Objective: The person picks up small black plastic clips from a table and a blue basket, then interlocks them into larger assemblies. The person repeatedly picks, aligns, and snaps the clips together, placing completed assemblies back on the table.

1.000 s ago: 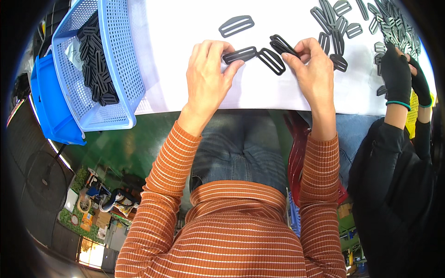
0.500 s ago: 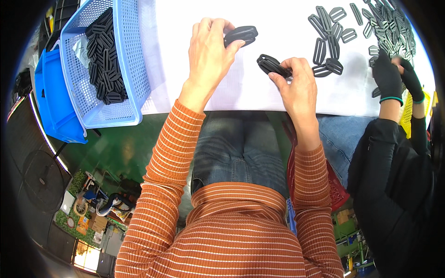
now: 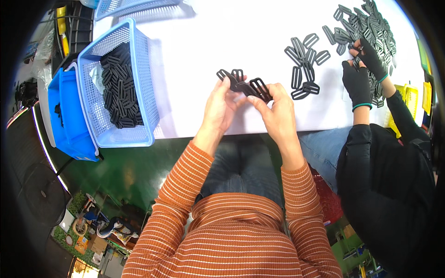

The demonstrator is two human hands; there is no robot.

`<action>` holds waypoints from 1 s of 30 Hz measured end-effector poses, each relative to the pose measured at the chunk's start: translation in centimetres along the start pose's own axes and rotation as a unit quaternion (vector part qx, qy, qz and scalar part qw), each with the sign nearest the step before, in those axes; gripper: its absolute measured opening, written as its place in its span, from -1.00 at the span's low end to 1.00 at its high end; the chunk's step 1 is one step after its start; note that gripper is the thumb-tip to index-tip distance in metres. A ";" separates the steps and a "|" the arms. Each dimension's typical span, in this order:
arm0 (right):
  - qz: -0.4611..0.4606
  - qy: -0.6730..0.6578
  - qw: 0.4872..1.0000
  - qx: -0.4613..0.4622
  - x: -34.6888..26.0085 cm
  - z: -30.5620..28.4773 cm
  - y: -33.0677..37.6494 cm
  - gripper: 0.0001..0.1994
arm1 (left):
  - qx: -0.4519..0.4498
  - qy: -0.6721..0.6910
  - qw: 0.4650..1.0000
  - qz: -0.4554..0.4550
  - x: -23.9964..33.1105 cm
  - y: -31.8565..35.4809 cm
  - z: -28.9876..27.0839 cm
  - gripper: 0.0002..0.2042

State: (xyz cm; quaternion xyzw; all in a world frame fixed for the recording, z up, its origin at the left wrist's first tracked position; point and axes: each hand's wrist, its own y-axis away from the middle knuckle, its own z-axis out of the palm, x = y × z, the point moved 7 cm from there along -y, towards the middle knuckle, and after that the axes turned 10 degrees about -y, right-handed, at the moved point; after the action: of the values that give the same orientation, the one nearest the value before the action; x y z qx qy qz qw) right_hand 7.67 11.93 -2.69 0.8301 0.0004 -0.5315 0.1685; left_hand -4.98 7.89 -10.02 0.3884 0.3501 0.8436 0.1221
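Note:
Over the near part of the white table (image 3: 194,111), my two hands meet with black plastic strap slider buckles between them. My left hand (image 3: 218,111) is closed on a few slider buckles (image 3: 226,75), their slotted ends sticking up past the fingertips. Thumb and fingers of my right hand (image 3: 282,116) grip several more slider buckles (image 3: 260,89), which are fanned apart. Both bunches touch or overlap in the middle, so I cannot tell exactly which hand bears each piece. To the right of my hands lies a loose group of slider buckles (image 3: 309,60).
A light-blue perforated basket (image 3: 146,92) with many slider buckles stands at left, beside a bright blue bin (image 3: 69,111). Another blue basket (image 3: 134,5) is at the far edge. At right, a co-worker's black-gloved hands (image 3: 359,90) work at a large buckle heap (image 3: 382,37).
My hands have come together from apart, and the buckles they hold now touch and fan out. The whole view has shifted, showing more of the table's far side. The co-worker's hands have moved too.

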 end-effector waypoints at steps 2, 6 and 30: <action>-0.037 0.000 0.999 0.001 -2.0 0.1 -0.4 -0.69 | -0.041 0.142 0.988 -0.048 0.2 -0.3 2.4 -0.64; -0.158 -0.026 0.984 0.080 -7.5 -2.4 -0.9 -0.67 | -0.032 0.185 0.981 -0.049 3.2 -2.1 4.3 -0.65; -0.171 -0.038 0.964 0.201 -0.2 -7.4 0.8 -0.84 | -0.196 -0.731 0.372 0.538 -2.7 -9.0 18.5 -0.62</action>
State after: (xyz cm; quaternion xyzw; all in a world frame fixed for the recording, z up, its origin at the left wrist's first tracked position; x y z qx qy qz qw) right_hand 14.23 13.31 0.54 0.8134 0.0289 -0.5731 -0.0957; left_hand 9.92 22.31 -9.38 0.9251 -0.3338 0.1641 -0.0761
